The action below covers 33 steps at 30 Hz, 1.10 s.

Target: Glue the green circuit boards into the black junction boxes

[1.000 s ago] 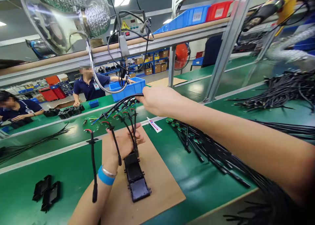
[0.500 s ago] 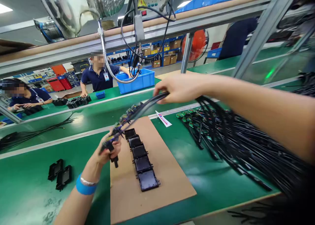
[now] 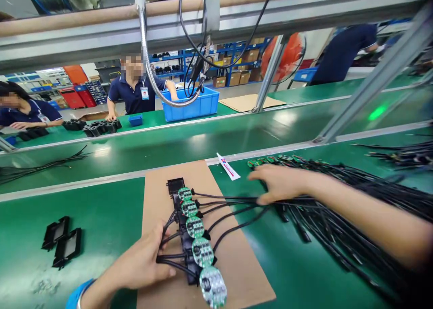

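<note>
Several round green circuit boards [image 3: 195,227] lie in a row over the black plastic housings [image 3: 175,186] on the cardboard sheet [image 3: 243,264]. Black cables leave the boards on both sides. My left hand [image 3: 145,259] is closed around the short cables left of the row. On the right, my right hand [image 3: 279,182] curls over the longer cables [image 3: 237,200], which run from the boards toward the cable pile [image 3: 338,209]. Two loose black housings [image 3: 67,247] lie on the green table at the left.
A white tube [image 3: 228,167] lies behind the cardboard. Across the bench, a person reaches into a blue bin [image 3: 194,106]; another sits at the far left. A metal rail [image 3: 237,16] and hanging cables cross above. A slanted post [image 3: 365,70] stands at the right.
The boards and cables have come down from the air onto the housings. Both hands are lower, the right one now near the pile's edge. The camera view has shifted.
</note>
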Available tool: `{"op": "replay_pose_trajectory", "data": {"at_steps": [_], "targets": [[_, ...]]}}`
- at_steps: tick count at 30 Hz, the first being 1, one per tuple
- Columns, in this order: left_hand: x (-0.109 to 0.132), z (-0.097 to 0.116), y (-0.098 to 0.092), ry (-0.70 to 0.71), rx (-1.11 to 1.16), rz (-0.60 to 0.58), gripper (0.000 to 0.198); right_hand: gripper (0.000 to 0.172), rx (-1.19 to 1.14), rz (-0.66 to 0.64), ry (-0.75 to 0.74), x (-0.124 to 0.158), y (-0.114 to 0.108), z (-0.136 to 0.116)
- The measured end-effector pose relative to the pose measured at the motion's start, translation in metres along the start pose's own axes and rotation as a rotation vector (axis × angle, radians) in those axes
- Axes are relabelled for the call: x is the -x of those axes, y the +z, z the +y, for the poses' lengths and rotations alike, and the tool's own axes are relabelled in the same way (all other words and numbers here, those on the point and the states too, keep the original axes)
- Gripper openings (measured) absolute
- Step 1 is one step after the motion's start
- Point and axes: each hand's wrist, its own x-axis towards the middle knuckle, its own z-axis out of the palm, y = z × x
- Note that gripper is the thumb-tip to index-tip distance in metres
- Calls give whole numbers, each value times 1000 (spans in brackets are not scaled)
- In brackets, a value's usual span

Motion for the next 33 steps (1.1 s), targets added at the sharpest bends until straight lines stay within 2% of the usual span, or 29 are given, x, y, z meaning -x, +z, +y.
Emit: {"op": "replay_pose_trajectory", "data": {"at_steps": [1,2,3,5,7,8,9,13,16,19,21,24,26,29,31,33], "targets": [[1,0,2,-73,-24,-65,56,40,-41,-40,-117,-8,26,-11],[2,1,2,-158,-39,-141,61,50,-69,-85,-299,-17,50,-24],[2,1,1,-225,-47,-191,65,49,-82,-121,-406,-25,71,-37],[1,1,-2,-256,-4,-214,64,37,-121,-234,-550,-40,102,-58],[-3,-3,-5,-246,99,-184,43,21,-161,-311,-610,-47,118,-70],[-6,-7,-6,-251,154,-146,34,15,-184,-328,-628,-47,122,-72],[-10,-11,-6,-265,197,-101,33,12,-203,-335,-643,-46,124,-71],[-25,-29,-8,-349,240,23,41,11,-203,-319,-655,-38,120,-63],[-39,-36,-23,-325,53,178,37,22,-207,-270,-565,-46,116,-59],[-55,-39,-40,-280,-216,334,33,20,-186,-233,-508,-64,117,-60],[-64,-41,-45,-257,-255,316,32,23,-150,-265,-499,-72,120,-62],[-68,-44,-40,-228,-206,216,33,29,-110,-302,-442,-77,132,-65],[-66,-46,-33,-231,-166,171,34,26,-76,-263,-440,-76,142,-65],[-63,-48,-25,-250,-129,108,33,20,-17,-185,-513,-72,154,-65],[-62,-48,-24,-270,-111,76,33,20,4,-160,-550,-70,155,-65],[-63,-48,-26,-292,-82,70,35,23,-44,-167,-517,-70,147,-65]]}}
